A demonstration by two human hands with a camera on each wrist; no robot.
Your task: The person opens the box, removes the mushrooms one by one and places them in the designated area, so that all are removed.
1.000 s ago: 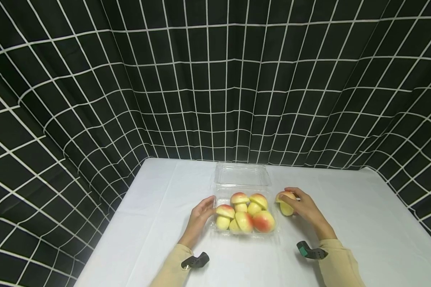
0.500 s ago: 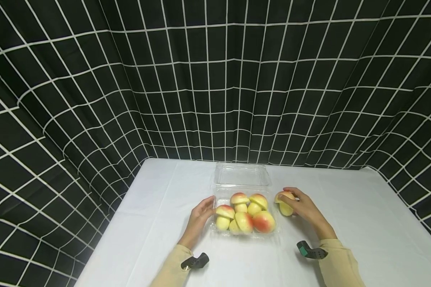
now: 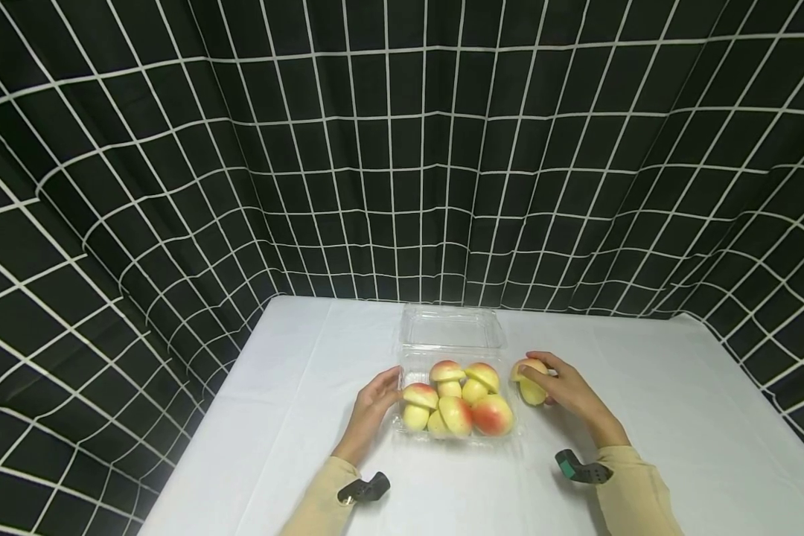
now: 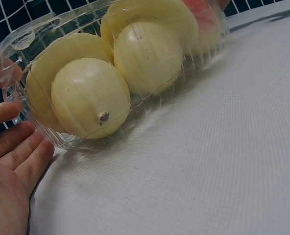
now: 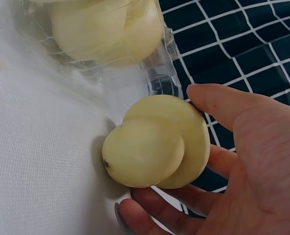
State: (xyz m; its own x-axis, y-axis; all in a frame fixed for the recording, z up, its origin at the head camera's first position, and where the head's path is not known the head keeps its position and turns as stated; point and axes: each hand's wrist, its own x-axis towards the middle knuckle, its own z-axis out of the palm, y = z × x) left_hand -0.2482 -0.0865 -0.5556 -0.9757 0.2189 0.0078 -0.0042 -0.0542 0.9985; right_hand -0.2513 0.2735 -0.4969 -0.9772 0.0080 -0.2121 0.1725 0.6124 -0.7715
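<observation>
Head view shows the right hand [image 3: 566, 384] on the right of the work area; a red-and-yellow mushroom-shaped piece [image 5: 145, 152] is gripped between its thumb and fingers. In the right wrist view, the piece is tilted, with its stem end directed toward the white cloth [image 3: 288, 402]; whether the cloth is touched cannot be determined. The piece is held outside the clear plastic clamshell container [image 3: 413, 366], just beside its right wall. At the opposite wall, the left hand [image 3: 373, 407] is positioned with its fingers relaxed, and the container is touched by the fingertips. Five similar pieces [image 3: 447, 378] are contained in the base: two in the rear row, three in the front row. The front-middle piece [image 3: 457, 414] is leaned sideways; of the front-right piece [image 3: 492, 414], mainly the cap is visible. The lid [image 3: 452, 327] is folded back, away from the person. Beige sleeves [image 3: 324, 487] are worn on both arms, and a black device [image 3: 365, 487] is fitted at each wrist. The cloth-covered table is bordered by a black curtain [image 3: 368, 141] marked with a white grid.
</observation>
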